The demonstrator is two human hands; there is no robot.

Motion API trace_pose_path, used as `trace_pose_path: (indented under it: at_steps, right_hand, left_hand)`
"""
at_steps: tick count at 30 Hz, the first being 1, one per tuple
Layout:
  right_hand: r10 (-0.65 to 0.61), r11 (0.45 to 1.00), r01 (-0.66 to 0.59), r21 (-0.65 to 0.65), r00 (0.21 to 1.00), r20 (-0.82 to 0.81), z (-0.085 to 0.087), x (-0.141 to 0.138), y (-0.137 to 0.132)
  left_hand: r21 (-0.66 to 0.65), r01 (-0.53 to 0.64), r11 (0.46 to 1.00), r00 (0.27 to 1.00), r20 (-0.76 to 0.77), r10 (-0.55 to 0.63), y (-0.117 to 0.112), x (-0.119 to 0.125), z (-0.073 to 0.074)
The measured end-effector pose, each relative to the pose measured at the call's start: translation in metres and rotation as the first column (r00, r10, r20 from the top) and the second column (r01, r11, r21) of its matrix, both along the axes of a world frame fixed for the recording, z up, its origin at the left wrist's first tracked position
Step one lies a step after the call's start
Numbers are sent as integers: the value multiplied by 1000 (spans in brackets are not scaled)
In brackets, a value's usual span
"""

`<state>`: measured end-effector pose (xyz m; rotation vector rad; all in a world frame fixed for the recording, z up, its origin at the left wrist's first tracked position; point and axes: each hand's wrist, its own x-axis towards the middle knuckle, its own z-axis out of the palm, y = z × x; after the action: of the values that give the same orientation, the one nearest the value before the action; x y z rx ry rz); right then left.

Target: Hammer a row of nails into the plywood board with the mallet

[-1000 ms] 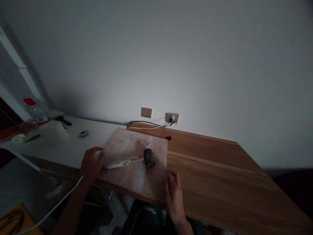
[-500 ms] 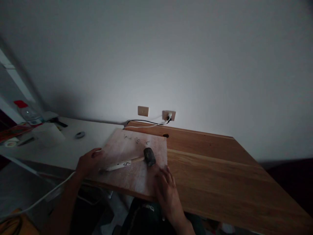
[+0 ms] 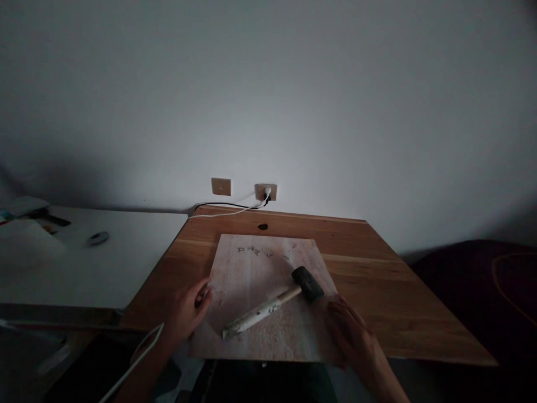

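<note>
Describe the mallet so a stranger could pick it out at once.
On the brown wooden desk lies a pale board, between the left hand and right hand. The mallet lies slantwise on it: black head, whitish handle, far bigger than the tiny metal bits near the far edge.

A wooden tabletop [image 3: 377, 280], pierced by a cable hole [image 3: 263, 226] near its far edge, is set against a pale wall [image 3: 335, 112]. Black and white cables [image 3: 226, 207] are plugged into a socket [image 3: 265, 192] beside a wall plate [image 3: 221, 186]. A small round object [image 3: 97, 238] is borne by the adjoining white desk [image 3: 138, 268].
</note>
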<state>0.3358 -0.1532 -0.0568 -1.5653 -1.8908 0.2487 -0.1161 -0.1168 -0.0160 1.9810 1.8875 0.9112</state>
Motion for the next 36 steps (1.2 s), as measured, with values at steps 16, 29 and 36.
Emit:
trace_pose_path:
  at_steps: [16,29,36]
  right_hand:
    - [47,976,-64,-207,995,-90,60,-105,-14]
    - [-106,927,-56,-371,910,-401,57,-84,-21]
    - [-306,853,-152,-499,629,-715,55,-40,-61]
  left_hand:
    - [-50,573,818,772,-301,-560,116,127,-17]
    - [73,652,755,730,-331,-599,171,224,-2]
    - [9,812,583,568,-237,-788,171,220,-6]
